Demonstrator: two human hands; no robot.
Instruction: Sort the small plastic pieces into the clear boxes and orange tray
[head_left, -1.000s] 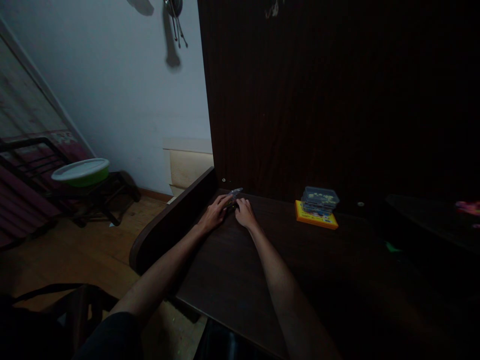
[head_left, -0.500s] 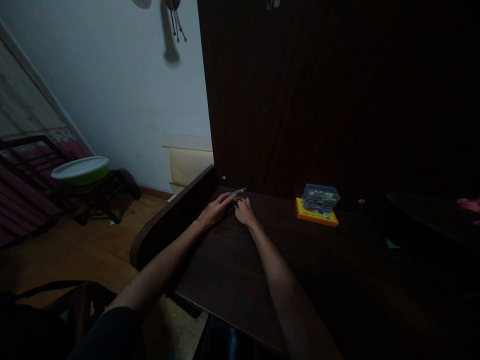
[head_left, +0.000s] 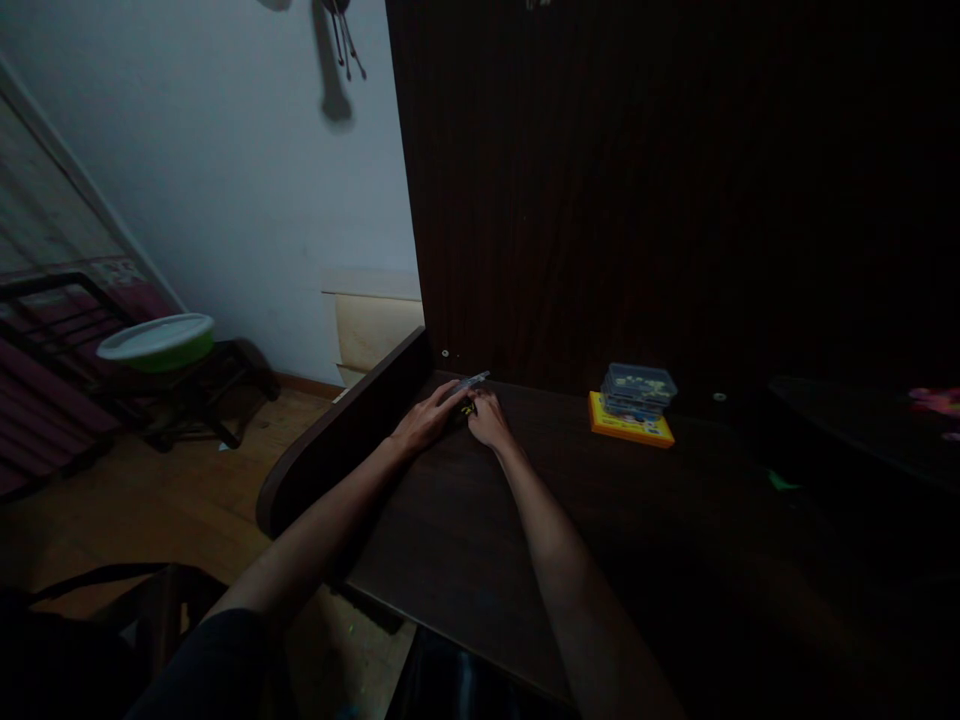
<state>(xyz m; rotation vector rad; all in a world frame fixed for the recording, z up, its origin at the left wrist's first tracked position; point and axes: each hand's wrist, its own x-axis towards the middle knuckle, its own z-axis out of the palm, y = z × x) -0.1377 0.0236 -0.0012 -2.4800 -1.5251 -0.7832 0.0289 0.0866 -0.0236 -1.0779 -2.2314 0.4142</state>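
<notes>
Head view: clear plastic case (head_left: 472,382) at worktop's (head_left: 450,560) far left corner, between the hands; yellow pieces (head_left: 469,408) just below it, inside or not can't tell. Clear boxes (head_left: 639,385) stacked on yellow box (head_left: 630,428), pale bits in the top one, lower contents unclear. Green tub (head_left: 169,352) on chair, contents hidden. Left hand (head_left: 424,422) palm down, fingers extended along case, grip unclear. Right hand (head_left: 489,420) fingers curled by yellow pieces, opening and hold can't tell
</notes>
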